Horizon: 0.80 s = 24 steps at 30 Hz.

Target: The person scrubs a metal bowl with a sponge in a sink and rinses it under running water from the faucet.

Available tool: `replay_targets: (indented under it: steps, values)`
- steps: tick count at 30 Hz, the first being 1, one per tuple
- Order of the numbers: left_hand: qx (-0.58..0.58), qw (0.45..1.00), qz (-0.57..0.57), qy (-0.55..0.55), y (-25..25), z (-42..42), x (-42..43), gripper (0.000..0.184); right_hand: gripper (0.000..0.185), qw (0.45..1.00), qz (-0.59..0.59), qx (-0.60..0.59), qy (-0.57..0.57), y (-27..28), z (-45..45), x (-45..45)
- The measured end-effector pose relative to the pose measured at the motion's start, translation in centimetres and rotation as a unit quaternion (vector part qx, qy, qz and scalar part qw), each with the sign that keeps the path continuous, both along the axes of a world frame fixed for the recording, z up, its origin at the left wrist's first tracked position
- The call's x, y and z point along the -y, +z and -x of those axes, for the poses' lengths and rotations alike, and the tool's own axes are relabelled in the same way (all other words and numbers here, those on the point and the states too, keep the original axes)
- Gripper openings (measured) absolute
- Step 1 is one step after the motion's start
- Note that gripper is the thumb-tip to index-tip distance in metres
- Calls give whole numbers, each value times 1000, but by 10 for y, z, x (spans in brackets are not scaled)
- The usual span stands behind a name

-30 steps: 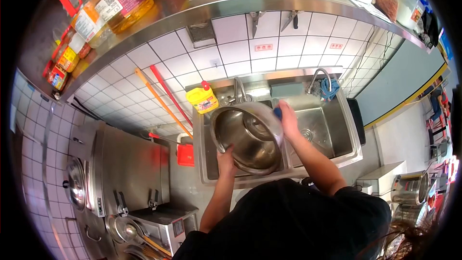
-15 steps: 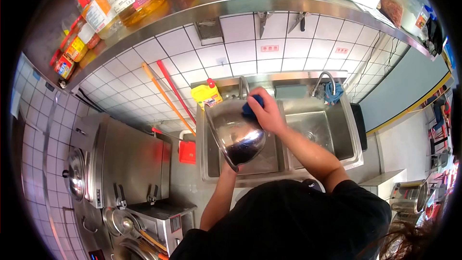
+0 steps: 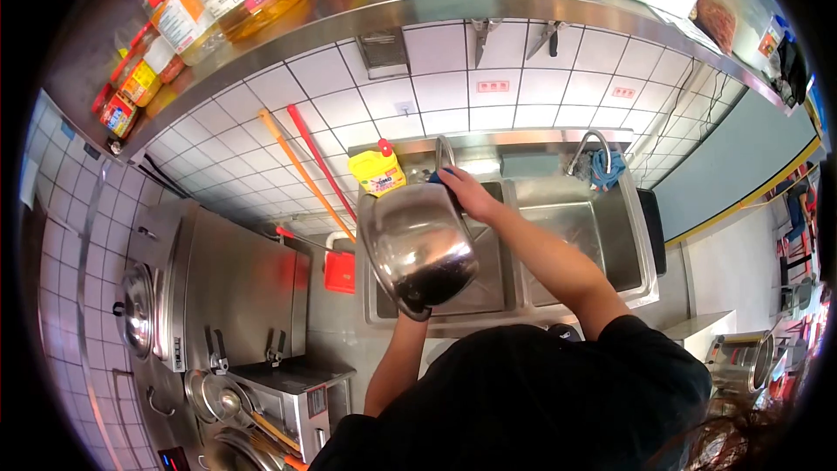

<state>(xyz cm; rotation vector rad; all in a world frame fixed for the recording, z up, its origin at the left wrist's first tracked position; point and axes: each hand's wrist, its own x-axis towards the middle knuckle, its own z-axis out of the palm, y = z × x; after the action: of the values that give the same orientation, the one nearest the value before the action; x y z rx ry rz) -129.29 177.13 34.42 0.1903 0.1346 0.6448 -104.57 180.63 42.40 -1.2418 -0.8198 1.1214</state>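
The big shiny pot (image 3: 425,240) is tipped on its side over the L tub (image 3: 490,292) of the metal sink (image 3: 471,324), w/ its open mouth facing L and its round outside facing up & R. Can't tell if it's touching the sink. The R hand (image 3: 469,195) is at the pot's far edge, fingers bent & close together holding a blue pad (image 3: 435,177). The L hand (image 3: 411,326) is at the near rim, but the pot hides most of it, so can't tell how its fingers are. A yellow bottle (image 3: 377,170) w/ a red cap (image 3: 384,146) is just behind the pot, near the L tap (image 3: 448,150). A blue rag (image 3: 608,172) is by the R tap (image 3: 596,134).
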Motion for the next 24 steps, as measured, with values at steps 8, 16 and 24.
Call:
replay_targets:
  steps: [8,16,24]
  values:
    - [2,998,32,62,0,4,-5,45,31,978,-140,106,-110,32,57,77]
    - [-117,992,1,-38,7,-4,-14,35,30,855,-342,389,-18,141,40,53]
    - [-242,956,-123,-108,4,-13,-21,24,20,985,-29,-46,165,54,-19,16]
